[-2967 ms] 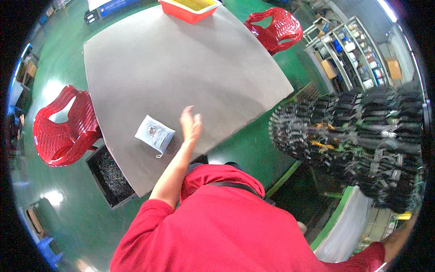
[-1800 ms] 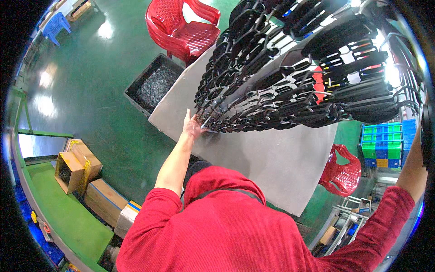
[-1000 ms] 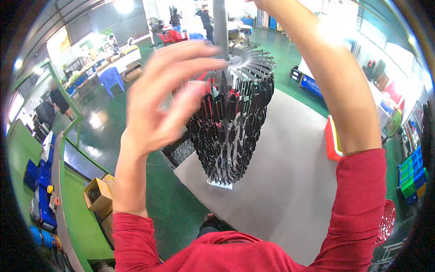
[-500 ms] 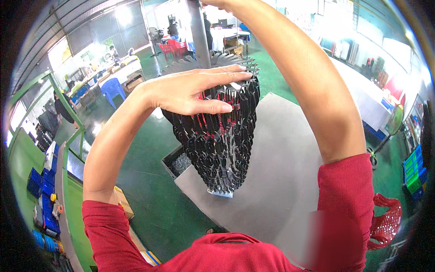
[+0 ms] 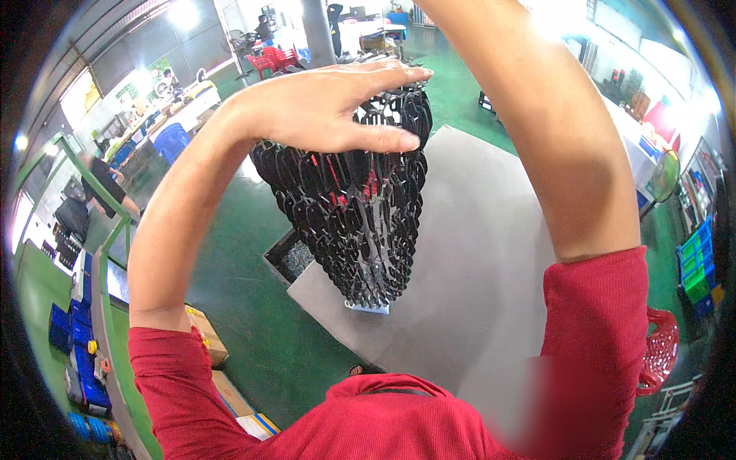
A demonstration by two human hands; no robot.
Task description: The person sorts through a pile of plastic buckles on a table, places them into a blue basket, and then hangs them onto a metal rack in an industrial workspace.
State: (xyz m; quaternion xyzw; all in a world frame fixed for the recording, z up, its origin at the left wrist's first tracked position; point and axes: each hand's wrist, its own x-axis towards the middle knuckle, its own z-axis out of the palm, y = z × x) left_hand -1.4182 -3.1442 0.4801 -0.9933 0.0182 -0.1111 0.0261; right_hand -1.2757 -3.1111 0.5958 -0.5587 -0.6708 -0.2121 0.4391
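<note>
Plainly, the left hand keeps fingers extended and thumb apart, over the upper part of a tapering stack of black pieces; whether it presses on them, I cannot tell. The right hand is beyond the upper border, so its state cannot be told; its forearm shows. Below the stack's narrow end, a pale packet peeks out, its face mostly hidden. The grey worktop extends broadly rightward; near its left edge stands a dark bin.
</note>
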